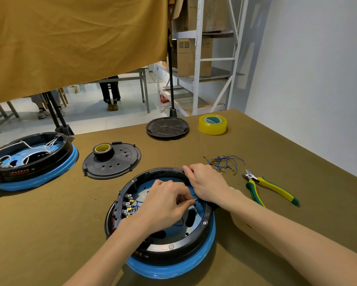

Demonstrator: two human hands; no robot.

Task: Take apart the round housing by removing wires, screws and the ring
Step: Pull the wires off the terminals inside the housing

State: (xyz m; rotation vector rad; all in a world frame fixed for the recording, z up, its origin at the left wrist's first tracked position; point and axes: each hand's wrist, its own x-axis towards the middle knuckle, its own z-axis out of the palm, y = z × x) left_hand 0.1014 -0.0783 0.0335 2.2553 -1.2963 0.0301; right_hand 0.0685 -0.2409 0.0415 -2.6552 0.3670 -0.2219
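Note:
The round black housing [173, 246] with a blue ring [173, 269] under it lies open on the table in front of me. My left hand [163, 203] reaches inside it and pinches a small brass wire terminal [192, 201] near the right inner wall. My right hand [206, 182] grips the housing's far right rim. A terminal block with brass connectors and blue wires [130, 205] sits at the left inside wall. A bundle of loose blue wires [225, 163] lies on the table to the right.
Yellow-green cutting pliers [270, 186] lie right of the housing. A second housing with white wires [30, 159] stands far left. Two black covers [119, 166] [167, 127], a black tape roll [103, 150] and a yellow tape roll [213, 123] lie behind. People stand beyond the table.

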